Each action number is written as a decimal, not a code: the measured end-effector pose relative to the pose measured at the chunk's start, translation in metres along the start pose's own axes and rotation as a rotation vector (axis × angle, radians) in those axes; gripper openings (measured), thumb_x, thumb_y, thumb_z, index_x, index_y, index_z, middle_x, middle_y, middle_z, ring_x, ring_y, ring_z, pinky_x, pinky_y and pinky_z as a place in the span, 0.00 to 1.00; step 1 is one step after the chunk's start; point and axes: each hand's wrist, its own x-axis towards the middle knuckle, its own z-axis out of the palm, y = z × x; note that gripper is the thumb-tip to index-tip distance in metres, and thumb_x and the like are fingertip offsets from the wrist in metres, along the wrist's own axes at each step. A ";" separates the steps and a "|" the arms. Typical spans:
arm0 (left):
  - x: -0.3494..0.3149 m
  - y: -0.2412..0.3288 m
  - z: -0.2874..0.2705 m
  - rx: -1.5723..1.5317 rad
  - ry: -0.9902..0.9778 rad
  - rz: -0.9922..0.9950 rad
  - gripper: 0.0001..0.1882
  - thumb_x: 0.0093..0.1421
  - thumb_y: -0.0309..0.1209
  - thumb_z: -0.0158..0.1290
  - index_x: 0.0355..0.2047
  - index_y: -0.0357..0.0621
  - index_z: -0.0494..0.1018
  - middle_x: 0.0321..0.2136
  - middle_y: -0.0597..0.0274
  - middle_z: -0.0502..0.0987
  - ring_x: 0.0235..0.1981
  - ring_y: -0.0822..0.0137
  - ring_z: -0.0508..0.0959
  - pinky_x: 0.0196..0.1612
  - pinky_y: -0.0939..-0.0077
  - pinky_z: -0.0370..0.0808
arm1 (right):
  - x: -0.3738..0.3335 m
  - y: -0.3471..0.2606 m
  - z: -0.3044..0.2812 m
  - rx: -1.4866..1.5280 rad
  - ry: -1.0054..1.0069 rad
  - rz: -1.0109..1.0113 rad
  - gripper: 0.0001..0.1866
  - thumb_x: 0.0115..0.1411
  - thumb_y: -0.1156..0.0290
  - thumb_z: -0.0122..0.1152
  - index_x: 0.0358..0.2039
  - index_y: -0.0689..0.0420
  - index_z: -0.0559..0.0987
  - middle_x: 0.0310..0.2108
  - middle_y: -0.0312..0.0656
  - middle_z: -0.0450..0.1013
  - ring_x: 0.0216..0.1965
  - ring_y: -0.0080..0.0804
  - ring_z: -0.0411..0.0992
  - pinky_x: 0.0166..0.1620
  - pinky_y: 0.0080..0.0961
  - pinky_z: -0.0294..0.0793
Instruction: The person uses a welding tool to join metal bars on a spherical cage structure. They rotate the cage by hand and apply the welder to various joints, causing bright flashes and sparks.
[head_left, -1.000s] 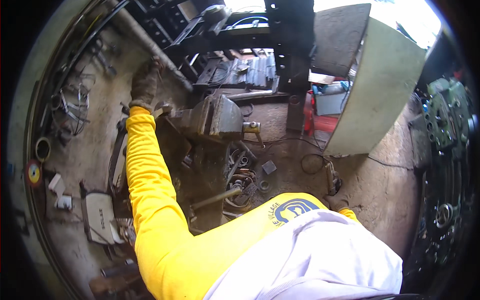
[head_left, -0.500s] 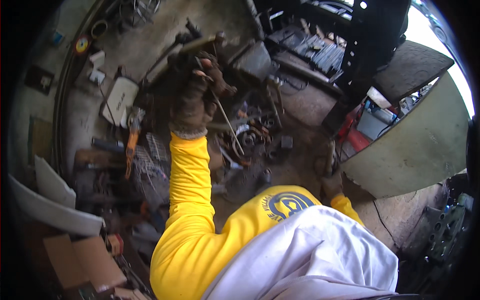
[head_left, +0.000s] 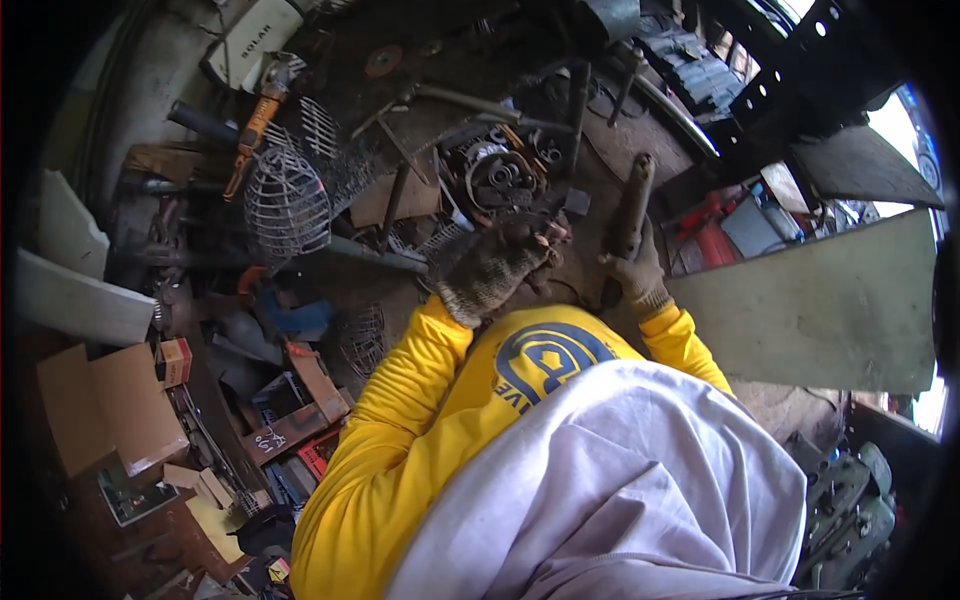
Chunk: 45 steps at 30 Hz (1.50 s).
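Note:
My left hand [head_left: 497, 266], in a worn knit glove, is curled close to my chest with its fingers closed; something small may sit at the fingertips, but I cannot make it out. My right hand [head_left: 634, 276], also gloved, grips the lower end of a rusty metal bar [head_left: 631, 215] that stands nearly upright. The two hands are a short distance apart, above my yellow sleeves and grey garment.
Scrap covers the floor: a wire cage guard [head_left: 287, 207], an orange-handled power tool [head_left: 254, 122], coiled metal parts [head_left: 497, 172], cardboard boxes [head_left: 105, 405]. A big flat grey panel [head_left: 825, 305] stands to the right, with a dark steel frame [head_left: 790, 85] above it.
My left hand has drawn back from its raised reach toward my chest. My right hand has come up into view gripping the bar. The view has swung further toward the scrap pile.

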 end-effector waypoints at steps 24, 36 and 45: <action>-0.152 0.077 -0.125 1.391 0.218 0.415 0.14 0.61 0.32 0.55 0.47 0.47 0.78 0.37 0.53 0.82 0.36 0.54 0.82 0.38 0.66 0.79 | -0.087 -0.093 0.189 -0.277 -0.514 0.056 0.54 0.32 0.60 0.78 0.62 0.58 0.62 0.44 0.44 0.75 0.47 0.35 0.74 0.51 0.32 0.72; -0.148 0.064 -0.146 1.475 0.275 0.492 0.13 0.60 0.32 0.56 0.45 0.46 0.77 0.33 0.52 0.81 0.34 0.52 0.82 0.36 0.64 0.79 | -0.081 -0.112 0.202 -0.346 -0.564 0.150 0.53 0.36 0.67 0.76 0.64 0.57 0.59 0.49 0.40 0.71 0.50 0.29 0.72 0.54 0.28 0.71; -0.148 0.081 -0.132 1.469 0.267 0.377 0.11 0.62 0.35 0.52 0.40 0.43 0.76 0.28 0.51 0.79 0.30 0.51 0.80 0.32 0.60 0.77 | -0.080 -0.109 0.211 -0.222 -0.442 0.216 0.58 0.37 0.63 0.78 0.67 0.53 0.55 0.46 0.44 0.73 0.49 0.37 0.72 0.54 0.32 0.70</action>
